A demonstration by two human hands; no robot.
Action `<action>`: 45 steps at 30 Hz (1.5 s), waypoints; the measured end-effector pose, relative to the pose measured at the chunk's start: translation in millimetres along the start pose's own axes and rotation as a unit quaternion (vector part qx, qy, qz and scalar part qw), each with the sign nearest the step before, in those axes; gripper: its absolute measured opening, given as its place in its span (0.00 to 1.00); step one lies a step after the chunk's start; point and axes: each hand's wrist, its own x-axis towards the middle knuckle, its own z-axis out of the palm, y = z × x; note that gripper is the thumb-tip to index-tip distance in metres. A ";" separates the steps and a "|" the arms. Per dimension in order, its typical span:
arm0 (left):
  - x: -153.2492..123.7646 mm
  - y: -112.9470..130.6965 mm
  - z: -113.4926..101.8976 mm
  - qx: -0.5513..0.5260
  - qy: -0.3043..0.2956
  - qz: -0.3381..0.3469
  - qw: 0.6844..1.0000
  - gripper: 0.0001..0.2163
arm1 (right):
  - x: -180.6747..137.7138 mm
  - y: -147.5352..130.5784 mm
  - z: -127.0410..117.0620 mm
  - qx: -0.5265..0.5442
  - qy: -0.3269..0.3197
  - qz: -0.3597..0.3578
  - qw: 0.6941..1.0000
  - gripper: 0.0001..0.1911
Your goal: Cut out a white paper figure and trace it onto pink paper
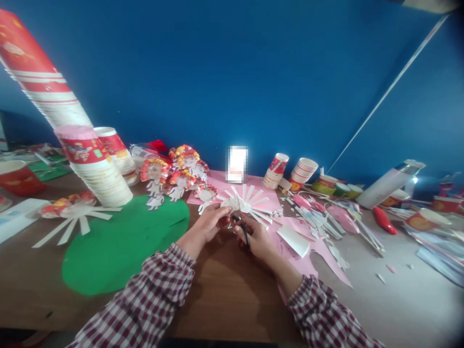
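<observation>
A flat blue wall (232, 87) rose behind a brown desk (224, 295) crowded with paper and cups. The left hand (213, 220) pinched a small piece of white paper (228, 203) between thumb and fingers, out in front of the body. The right hand (257, 239) was curled around the dark handles of a pair of scissors (246, 235), whose blades pointed away, right beside that paper. How far the blades were parted was too small to tell.

The left fingertips lay near the blades, so a slip could well have nicked them. Thin paper like this might also have bent or torn if held loosely. Just beyond both hands lay a white fan of strips (253, 198); whether it joined the held piece could not be told, and a stray snip might have caught a strip.

The strips were narrow, straight and stiff-looking, spread like rays over a smooth pink sheet (224, 186). Left of the left hand lay a matt green sheet (119, 261) with a rounded edge, and past it stood a tall stack of cups (105, 179), ridged by their rims. Right of the right hand was a curled white scrap (293, 240).
</observation>
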 end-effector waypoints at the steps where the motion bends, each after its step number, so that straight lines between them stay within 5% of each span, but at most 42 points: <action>1: -0.4 0.2 0.2 0.000 0.002 0.000 1.000 0.04 | 0.0 -0.4 0.1 0.003 -0.002 0.001 1.000 0.12; 45: 0.7 2.6 0.2 0.004 0.017 -0.023 1.000 0.08 | 1.0 -0.5 -1.1 -0.007 -0.014 0.002 1.000 0.15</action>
